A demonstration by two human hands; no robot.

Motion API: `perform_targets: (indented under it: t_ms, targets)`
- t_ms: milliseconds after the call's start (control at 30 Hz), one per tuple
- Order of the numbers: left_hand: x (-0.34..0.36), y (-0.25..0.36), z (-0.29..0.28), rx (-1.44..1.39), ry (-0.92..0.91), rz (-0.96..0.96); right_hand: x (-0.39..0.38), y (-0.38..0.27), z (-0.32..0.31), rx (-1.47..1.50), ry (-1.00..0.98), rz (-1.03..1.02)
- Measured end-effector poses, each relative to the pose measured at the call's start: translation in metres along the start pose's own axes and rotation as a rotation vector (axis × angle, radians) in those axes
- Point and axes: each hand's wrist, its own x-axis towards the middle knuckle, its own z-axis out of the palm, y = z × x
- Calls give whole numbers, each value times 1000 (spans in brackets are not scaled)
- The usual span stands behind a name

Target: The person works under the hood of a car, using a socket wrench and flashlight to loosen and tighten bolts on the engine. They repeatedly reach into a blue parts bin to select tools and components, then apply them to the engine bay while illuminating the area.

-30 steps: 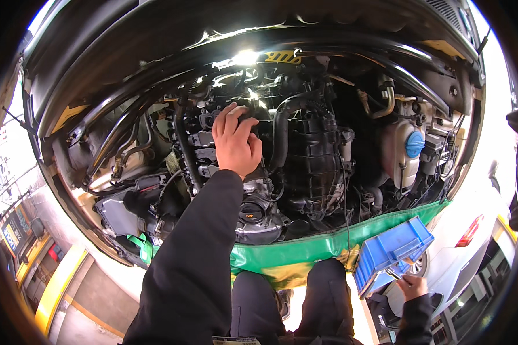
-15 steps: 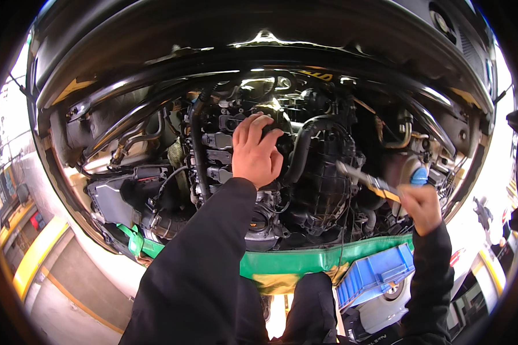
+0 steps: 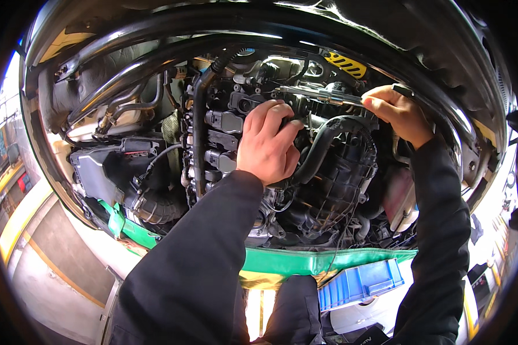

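My left hand rests over the middle of the engine, beside the black ignition coils. Its fingers are curled downward, and what they grip, if anything, is hidden beneath them. At the far right of the engine, my right hand is closed on the end of a long silver metal hand tool. The tool lies nearly level, pointing left, with its narrow tip just beyond my left fingers. Its exact kind is not clear. A thick black hose curves between the hands, next to the black ribbed engine part.
A black strut bar arches across the far side under the raised hood. Green cover drapes the near edge, with a blue plastic bin below it. A black air box sits left; a yellow slotted piece is at the back.
My right hand has swung the tool up and away, from the engine's right side to its far side, beside my left hand. The view has shifted; my left hand stays over the engine's middle.
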Motion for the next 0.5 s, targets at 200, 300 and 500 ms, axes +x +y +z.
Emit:
perform_targets:
  t_ms: [200, 300, 500]
  targets:
    - [3, -1, -1, -23, 23, 9, 13, -2, -2, -56, -69, 18]
    - [2, -1, -1, -56, 40, -6, 4, 8, -14, 17, 22, 106]
    - [0, -3, 2, -39, 72, 5, 7, 12, 0, -37, -23, 13]
